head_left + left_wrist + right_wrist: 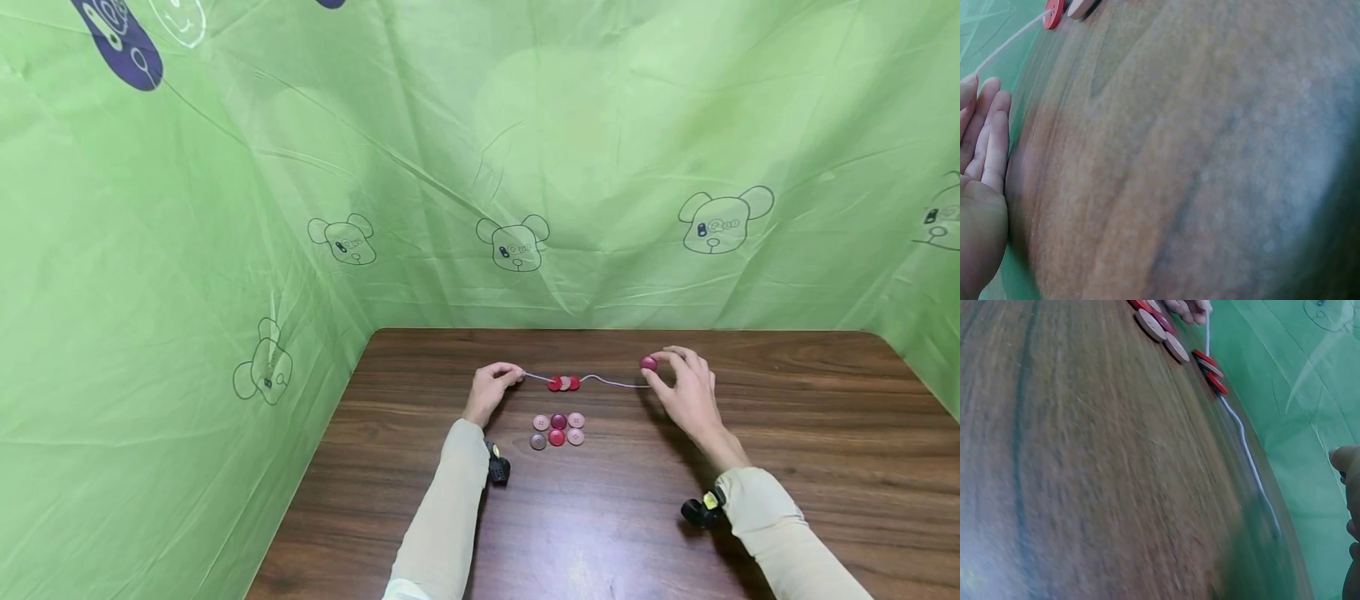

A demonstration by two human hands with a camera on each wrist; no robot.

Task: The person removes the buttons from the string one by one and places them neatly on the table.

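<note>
My left hand [495, 388] pinches one end of a thin pale cord [615, 383] between thumb and fingertips. Three buttons sit on the cord near its middle: a red button [554, 383], a pink button [565, 383] and another red button [574, 382], overlapping one another. To the right of them the cord runs in a slight wave along the table, its free end [1278, 535] showing in the right wrist view. Above that end, my right hand [686, 396] holds a dark magenta button [648, 363] between thumb and index finger. In the right wrist view that button is hidden.
In front of the cord, several loose buttons lie in two rows, among them a dark magenta button [558, 422], a red button [557, 437] and a greyish button [537, 442]. The brown wooden table [600, 533] ends at a green cloth backdrop [585, 283].
</note>
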